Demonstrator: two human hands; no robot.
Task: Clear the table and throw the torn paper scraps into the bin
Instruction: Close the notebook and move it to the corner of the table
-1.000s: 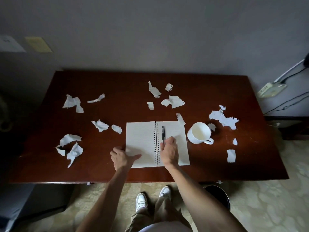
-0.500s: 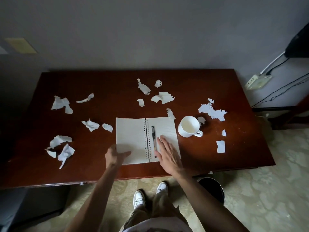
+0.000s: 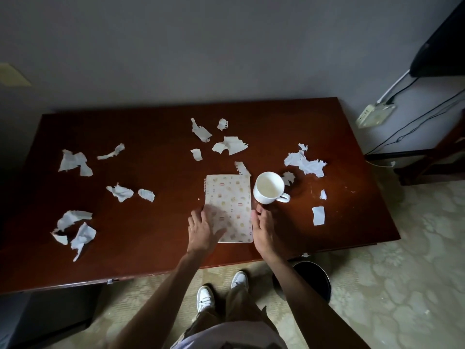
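Now shut, the notebook [image 3: 230, 205] lies under the flat, unclenched left hand [image 3: 204, 229]; right hand [image 3: 264, 229] loose beside it. Scraps [image 3: 75, 162] still litter the counter [image 3: 156, 243]; bin [image 3: 312, 278] waits below.

closed notebook [image 3: 229, 207] near the middle of the bench [image 3: 161, 248], mug [image 3: 268, 187] just right of it, paper scraps [image 3: 75, 162] scattered left, far and right, bin [image 3: 312, 280] on the floor under the near right edge

bare forearms, khaki trousers [image 3: 241, 306], white sneakers [image 3: 205, 297], pale shirt hem [image 3: 226, 335].
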